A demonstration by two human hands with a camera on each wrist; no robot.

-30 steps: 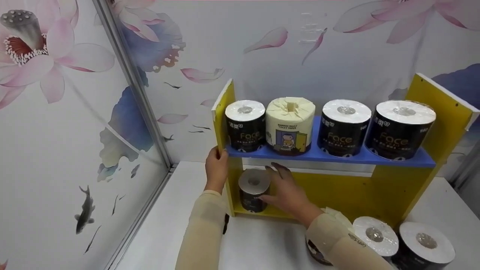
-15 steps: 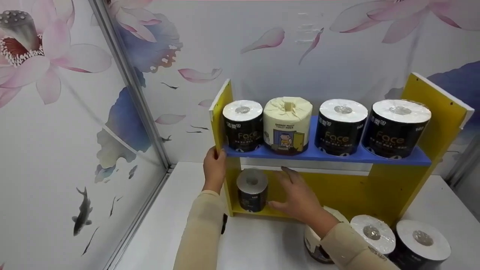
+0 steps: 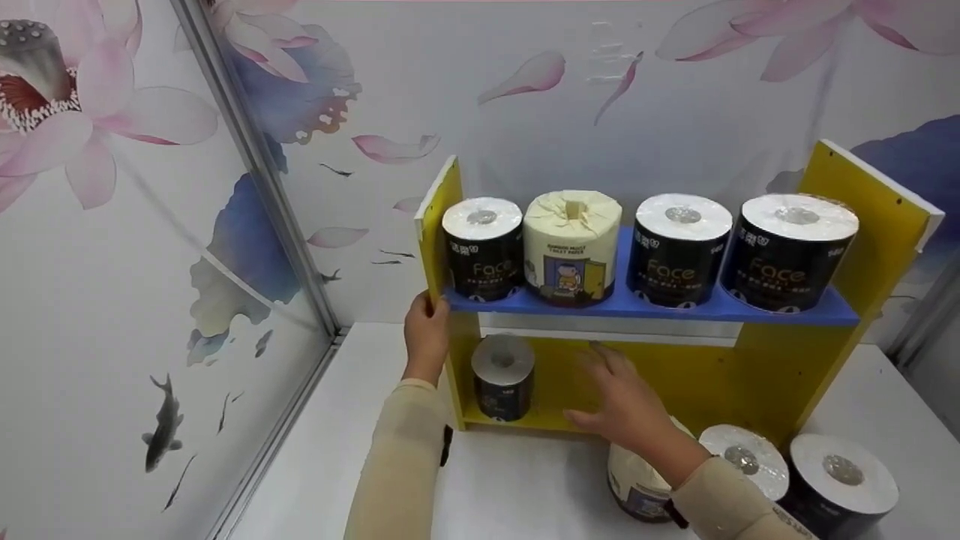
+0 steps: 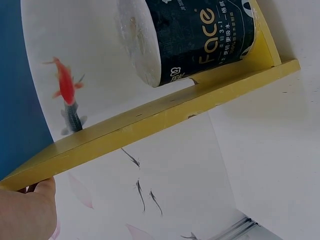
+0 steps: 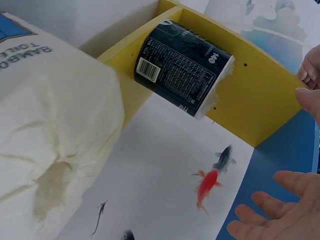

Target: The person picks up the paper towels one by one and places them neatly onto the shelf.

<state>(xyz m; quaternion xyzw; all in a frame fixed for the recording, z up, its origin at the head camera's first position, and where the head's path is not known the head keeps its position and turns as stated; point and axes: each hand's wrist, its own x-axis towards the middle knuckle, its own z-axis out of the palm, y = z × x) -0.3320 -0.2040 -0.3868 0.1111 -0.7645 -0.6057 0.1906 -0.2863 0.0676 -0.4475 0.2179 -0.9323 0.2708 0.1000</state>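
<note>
My left hand (image 3: 427, 341) grips the left side panel of a yellow shelf unit (image 4: 125, 130) at the level of its blue board (image 3: 600, 306). Below that board, a black-wrapped toilet roll (image 3: 503, 379) stands upright at the left end of the lower level; the right wrist view shows its barcode side (image 5: 182, 65). My right hand (image 3: 626, 397) is apart from it, to its right before the lower opening, fingers spread and holding nothing. Under the right forearm, a cream-wrapped toilet roll (image 3: 637, 480) stands on the table, partly covered by the arm.
On the blue board stand three black-wrapped rolls (image 3: 680, 255) and one cream-wrapped roll (image 3: 571, 255). Two more black-wrapped rolls (image 3: 844, 476) stand on the white table (image 3: 517, 487) at front right, close to the shelf. Flower-printed walls (image 3: 420, 75) enclose the back and left.
My right hand has drawn back to the right from the roll on the lower level, which stays in place. More of the cream roll on the table shows. My left hand keeps its hold.
</note>
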